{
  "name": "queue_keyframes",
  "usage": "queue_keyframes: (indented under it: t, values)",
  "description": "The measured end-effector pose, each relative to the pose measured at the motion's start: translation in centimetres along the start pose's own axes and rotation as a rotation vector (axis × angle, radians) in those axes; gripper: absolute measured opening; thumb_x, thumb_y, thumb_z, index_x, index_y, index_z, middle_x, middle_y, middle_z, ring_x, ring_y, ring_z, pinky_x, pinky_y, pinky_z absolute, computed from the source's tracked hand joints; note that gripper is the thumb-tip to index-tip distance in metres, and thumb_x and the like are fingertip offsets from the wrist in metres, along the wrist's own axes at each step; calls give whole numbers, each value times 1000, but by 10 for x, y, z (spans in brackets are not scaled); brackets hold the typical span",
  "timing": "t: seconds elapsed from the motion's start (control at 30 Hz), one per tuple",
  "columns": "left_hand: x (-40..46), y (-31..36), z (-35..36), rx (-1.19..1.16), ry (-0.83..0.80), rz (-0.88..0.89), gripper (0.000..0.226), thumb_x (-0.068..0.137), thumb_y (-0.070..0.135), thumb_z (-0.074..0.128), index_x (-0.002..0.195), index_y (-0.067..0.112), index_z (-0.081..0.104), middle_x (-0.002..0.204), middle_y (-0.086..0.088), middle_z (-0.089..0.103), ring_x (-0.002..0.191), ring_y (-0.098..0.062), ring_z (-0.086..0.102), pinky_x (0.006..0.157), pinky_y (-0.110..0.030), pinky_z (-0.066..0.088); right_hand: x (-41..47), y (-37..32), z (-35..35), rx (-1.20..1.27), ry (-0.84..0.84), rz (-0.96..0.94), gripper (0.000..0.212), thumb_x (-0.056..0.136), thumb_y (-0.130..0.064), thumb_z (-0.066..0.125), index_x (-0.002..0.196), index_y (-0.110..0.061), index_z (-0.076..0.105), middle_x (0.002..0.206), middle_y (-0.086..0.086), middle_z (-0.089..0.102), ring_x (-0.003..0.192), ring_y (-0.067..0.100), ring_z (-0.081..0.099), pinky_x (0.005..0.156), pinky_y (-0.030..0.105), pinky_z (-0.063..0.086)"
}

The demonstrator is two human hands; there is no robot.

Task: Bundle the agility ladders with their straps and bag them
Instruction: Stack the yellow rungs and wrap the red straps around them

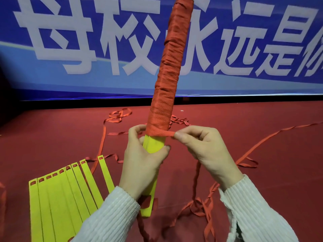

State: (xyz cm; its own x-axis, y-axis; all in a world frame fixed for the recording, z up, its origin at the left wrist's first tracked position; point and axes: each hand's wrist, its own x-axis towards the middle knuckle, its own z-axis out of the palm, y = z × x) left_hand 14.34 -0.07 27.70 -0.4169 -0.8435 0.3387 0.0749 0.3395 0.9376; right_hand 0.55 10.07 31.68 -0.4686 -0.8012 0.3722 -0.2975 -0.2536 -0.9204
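- Our left hand (143, 161) grips the yellow ladder bundle (153, 142), holding it up above the red floor (262, 172).
- Our right hand (201, 147) pinches the red strap (166, 102) wound around the bundle.
- More yellow rungs (57, 193) lie spread on the floor at the lower left.

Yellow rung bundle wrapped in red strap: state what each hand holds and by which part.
The left hand grips the yellow plastic rung bundle by its bare lower section. The right hand pinches the red woven strap where it leaves the lowest wrap.
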Motion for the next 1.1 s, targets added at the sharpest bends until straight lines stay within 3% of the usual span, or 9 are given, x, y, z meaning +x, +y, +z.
queue_keyframes:
  t: [0.17,0.27,0.37,0.5,0.67,0.77,0.9,1.03,1.1]
  values:
    - [-2,0,-1,17,6,3,64,78,17,88,115,41,42,82,-5,75,69,-32,69,72,-57,58,0,2,-3,-89,4,-11,5,88,-9,79,83,-9,77,51,-3,31,49,8,23,48,18,20]
    - [-2,-3,-1,80,25,31,63,78,21,88,114,42,41,83,3,75,68,-23,69,69,-52,57,-1,1,-4,-144,-55,17,5,85,-9,81,85,-9,76,47,-15,33,47,4,23,48,18,18]
    - [-2,-5,-1,175,66,63,61,79,22,86,116,38,39,82,8,73,69,-12,68,68,-40,54,-2,-1,0,-168,-73,6,5,90,-10,77,89,-14,77,48,-13,37,46,5,24,47,19,19]
    - [-7,-6,4,318,72,117,64,82,27,82,119,40,32,90,6,72,85,-26,71,75,-45,55,-4,-3,7,51,-181,111,12,100,-8,63,88,-10,66,41,-13,38,36,2,20,40,18,15]
    - [-8,-8,6,376,24,115,66,83,30,81,124,41,30,88,4,73,82,-27,71,75,-46,55,-3,1,11,323,-125,215,14,82,-26,74,75,-16,68,44,-5,25,38,7,13,40,19,12]
    - [-4,-2,2,265,20,69,67,79,25,86,120,39,35,78,7,70,69,-12,68,68,-39,53,0,4,-4,223,-6,216,30,74,-27,86,78,-8,63,45,-5,25,41,9,14,41,21,12]
    - [-6,7,3,-15,-76,-37,64,79,14,88,115,35,39,84,-4,75,65,-26,70,68,-50,61,2,8,-6,191,38,202,33,70,-32,81,71,-11,55,48,-4,32,41,8,19,41,21,14]
    - [-13,18,7,-343,-214,-126,58,82,-3,83,116,21,43,80,-10,71,61,-22,66,55,-34,57,6,11,-6,268,-24,204,31,77,-27,82,65,-21,55,53,-4,34,42,6,20,40,18,16]
    - [-14,19,7,-517,-312,-185,56,78,3,85,119,15,48,83,-11,71,63,-22,68,53,-32,56,6,10,-2,321,-78,209,20,79,-30,78,77,-21,60,56,-3,41,40,4,25,37,16,18]
